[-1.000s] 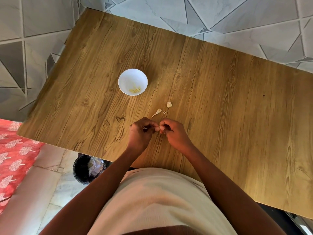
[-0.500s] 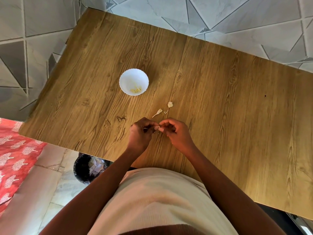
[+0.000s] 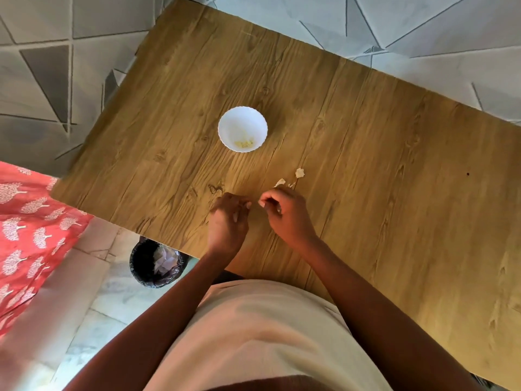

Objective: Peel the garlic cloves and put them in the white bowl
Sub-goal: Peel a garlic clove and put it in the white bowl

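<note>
The white bowl [image 3: 229,117] stands on the wooden table [image 3: 380,170] with a few peeled garlic pieces [image 3: 244,143] in its bottom. My two hands hover close together over the table's near edge, below the bowl. My right hand [image 3: 286,214] has its fingers curled, and a small pale garlic clove [image 3: 278,210] shows inside them. My left hand [image 3: 229,214] is a short gap to its left, fingers curled inward; whatever they pinch is hidden. Scraps of garlic skin [image 3: 300,173] lie just beyond my right hand.
A black bin [image 3: 146,266] with crumpled paper in it stands on the floor under the table's near left edge. A red patterned cloth [image 3: 28,230] lies at the far left. Grey patterned wall tiles run behind the table.
My hands, fingertips together on the clove before, have pulled a little apart. The camera has shifted, so the bowl and table sit differently in view.
</note>
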Tool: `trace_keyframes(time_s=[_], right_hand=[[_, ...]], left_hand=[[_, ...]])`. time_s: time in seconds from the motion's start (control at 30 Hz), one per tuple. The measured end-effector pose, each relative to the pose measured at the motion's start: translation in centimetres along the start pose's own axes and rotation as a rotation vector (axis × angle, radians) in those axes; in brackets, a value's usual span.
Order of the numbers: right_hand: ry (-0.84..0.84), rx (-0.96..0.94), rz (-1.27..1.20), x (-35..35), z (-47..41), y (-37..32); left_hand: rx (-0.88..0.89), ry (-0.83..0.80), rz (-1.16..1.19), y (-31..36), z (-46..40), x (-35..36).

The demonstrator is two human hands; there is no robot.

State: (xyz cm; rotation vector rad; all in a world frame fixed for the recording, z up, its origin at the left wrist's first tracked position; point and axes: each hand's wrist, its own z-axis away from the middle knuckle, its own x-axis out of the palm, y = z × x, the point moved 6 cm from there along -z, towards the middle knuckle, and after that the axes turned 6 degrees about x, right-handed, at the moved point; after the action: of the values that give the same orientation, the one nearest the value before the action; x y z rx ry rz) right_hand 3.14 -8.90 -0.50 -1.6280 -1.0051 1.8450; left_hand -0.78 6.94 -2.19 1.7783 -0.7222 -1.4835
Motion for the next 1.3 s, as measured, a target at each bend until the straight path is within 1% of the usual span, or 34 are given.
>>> trace_keyframes(time_s=[0.07,0.17,0.23,0.3,0.37,0.47,0.67,0.73,0.83,0.9,1.0,1.1,1.2,1.23,1.3], right_hand=[[-0.007,-0.058,0.094,1.3,-1.7,-1.2],[-0.048,-0.071,0.245,3.8,-3.9,-2.6],[-0.070,-0.059,0.312,4.8,-4.6,-3.1],[-0.079,-0.036,0.334,5.4,-4.9,-3.2],[-0.074,-0.008,0.333,5.5,-5.0,-2.9],[-0.068,0.001,0.329,5.6,-4.9,-2.4],[-0.098,-0.021,0.366,6.2,-4.2,-2.3],[-0.096,-0.011,0.332,6.0,-3.7,-2.5],[0.047,0.018,0.209,4.5,-1.8,-2.4],[0.152,0.040,0.177,3.2,0.4,-1.7],[0.272,0.161,0.220,1.0,4.3,0.6],[0.311,0.230,0.283,-0.8,6.7,2.8],[0.246,0.220,0.341,-1.0,6.6,4.0],[0.197,0.188,0.359,-0.5,6.3,4.0],[0.085,0.050,0.408,0.6,5.9,3.4]], left_hand=[[0.060,0.040,-0.154,-0.4,0.2,-1.0],[0.107,0.061,-0.335,-2.0,0.8,-1.7],[0.075,0.048,-0.333,-3.1,1.4,-2.0],[0.102,0.035,-0.311,-3.6,2.0,-2.3],[0.139,0.017,-0.319,-3.5,2.4,-2.5],[0.138,0.002,-0.327,-3.9,2.4,-2.5],[0.185,-0.058,-0.275,-4.5,2.3,-2.8],[0.199,-0.071,-0.251,-4.7,2.2,-2.9],[0.226,-0.106,-0.196,-4.7,2.1,-3.2],[0.273,-0.138,-0.163,-4.5,2.2,-3.0],[0.388,-0.206,-0.096,-3.5,2.3,-1.6],[0.465,-0.279,-0.069,-1.9,3.0,0.3],[0.488,-0.307,-0.093,-1.1,3.7,1.9],[0.482,-0.301,-0.116,-1.2,3.7,2.1],[0.489,-0.281,-0.163,-1.0,3.9,2.2]])
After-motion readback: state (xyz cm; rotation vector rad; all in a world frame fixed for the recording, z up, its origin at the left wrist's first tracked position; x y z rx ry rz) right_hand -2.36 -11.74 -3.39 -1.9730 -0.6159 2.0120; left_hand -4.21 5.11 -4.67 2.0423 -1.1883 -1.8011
